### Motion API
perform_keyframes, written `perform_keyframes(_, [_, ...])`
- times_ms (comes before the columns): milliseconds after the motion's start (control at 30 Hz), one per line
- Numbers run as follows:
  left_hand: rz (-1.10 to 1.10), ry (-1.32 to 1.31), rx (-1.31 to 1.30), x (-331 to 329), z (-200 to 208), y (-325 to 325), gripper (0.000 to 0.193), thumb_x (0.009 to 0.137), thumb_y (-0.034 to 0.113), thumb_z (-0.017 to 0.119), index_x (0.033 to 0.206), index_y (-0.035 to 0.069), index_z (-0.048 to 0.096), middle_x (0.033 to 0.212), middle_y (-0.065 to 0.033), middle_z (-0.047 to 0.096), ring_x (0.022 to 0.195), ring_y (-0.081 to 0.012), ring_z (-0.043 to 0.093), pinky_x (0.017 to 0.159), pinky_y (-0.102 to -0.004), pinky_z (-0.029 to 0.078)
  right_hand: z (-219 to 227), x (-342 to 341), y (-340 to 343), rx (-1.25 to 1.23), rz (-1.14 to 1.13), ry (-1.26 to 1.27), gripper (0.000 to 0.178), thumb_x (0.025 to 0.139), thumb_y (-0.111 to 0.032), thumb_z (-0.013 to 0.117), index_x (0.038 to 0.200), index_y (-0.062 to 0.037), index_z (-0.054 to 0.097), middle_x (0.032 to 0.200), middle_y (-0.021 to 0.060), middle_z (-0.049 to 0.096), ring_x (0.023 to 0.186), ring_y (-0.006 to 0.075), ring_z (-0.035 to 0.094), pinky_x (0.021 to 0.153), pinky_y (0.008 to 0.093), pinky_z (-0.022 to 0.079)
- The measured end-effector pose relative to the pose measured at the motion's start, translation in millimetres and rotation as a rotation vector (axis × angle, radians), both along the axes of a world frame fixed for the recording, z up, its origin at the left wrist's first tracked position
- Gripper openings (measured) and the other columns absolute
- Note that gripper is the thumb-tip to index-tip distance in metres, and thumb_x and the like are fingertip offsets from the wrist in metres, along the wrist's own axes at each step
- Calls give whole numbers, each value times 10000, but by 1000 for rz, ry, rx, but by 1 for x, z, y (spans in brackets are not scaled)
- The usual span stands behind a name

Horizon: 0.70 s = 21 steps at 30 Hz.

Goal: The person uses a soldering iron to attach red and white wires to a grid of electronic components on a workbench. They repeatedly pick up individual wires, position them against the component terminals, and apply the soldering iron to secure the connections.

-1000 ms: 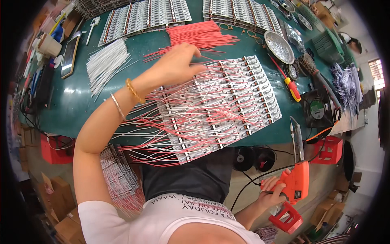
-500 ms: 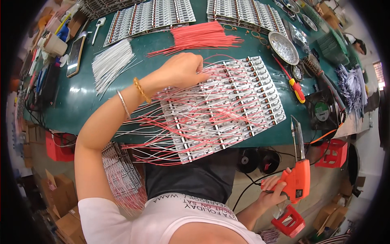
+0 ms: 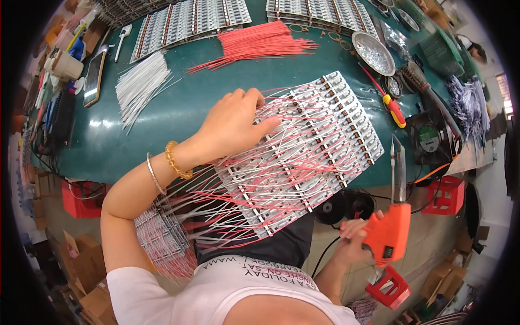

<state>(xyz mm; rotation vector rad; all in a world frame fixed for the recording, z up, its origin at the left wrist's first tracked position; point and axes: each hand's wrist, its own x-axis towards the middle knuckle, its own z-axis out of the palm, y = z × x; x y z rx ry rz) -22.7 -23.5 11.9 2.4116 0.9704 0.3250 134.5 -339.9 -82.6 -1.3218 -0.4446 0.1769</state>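
Observation:
A panel of small circuit boards lies tilted on the green table, its near corner overhanging the edge above my lap. Red and white wires run across the panel and trail loosely off its left side. My left hand, with bracelets at the wrist, is closed on the panel's upper left part. Its thumb lies over the wires, while the curled fingertips are mostly hidden. At the right, off the table's edge, my right hand grips an orange soldering gun by its handle, metal tip pointing up and away from the panel.
Bundles of red wires and white wires lie beyond the panel. More board panels stand at the back. On the right are a metal dish, a red-yellow screwdriver and a small fan. A phone lies left.
My left hand has come nearer to me, and the panel has turned, its near corner shifting toward my lap. The soldering gun has moved slightly left and up.

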Motion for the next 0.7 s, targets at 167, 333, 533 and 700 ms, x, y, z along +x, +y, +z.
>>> perform_keyframes(167, [21, 89, -113, 4, 12, -1, 395, 857, 380, 673, 1034, 35, 597, 917, -152, 608, 898, -296, 577, 799, -406, 464, -9, -22, 48, -492, 49, -581, 204, 849, -43, 624, 1001, 25, 506, 734, 45, 486, 730, 170, 468, 762, 303, 412])
perform_keyframes(333, [9, 39, -66, 7, 1, -4, 371, 874, 358, 660, 979, 9, 589, 922, -146, 618, 879, -269, 583, 759, -396, 456, -5, -21, 53, -815, 113, -582, 243, 784, -225, 607, 627, -44, 571, 748, 156, 542, 881, 353, 497, 849, 414, 408])
perform_keyframes(533, [164, -408, -434, -25, 10, -12, 221, 944, 215, 601, 935, -2, 560, 836, -40, 561, 711, -102, 507, 631, -266, 416, 2, -17, 73, -31, -67, -489, 40, 928, -5, 472, 916, 22, 499, 634, 63, 484, 570, 167, 492, 618, 324, 479])
perform_keyframes(700, [446, -593, -236, -157, 28, -26, 142, 931, 142, 595, 971, 7, 581, 720, 12, 532, 656, -51, 489, 585, -236, 400, 23, 9, 67, 9, -141, -621, 221, 923, -1, 518, 1114, 95, 460, 585, 57, 450, 505, 149, 440, 550, 301, 464])
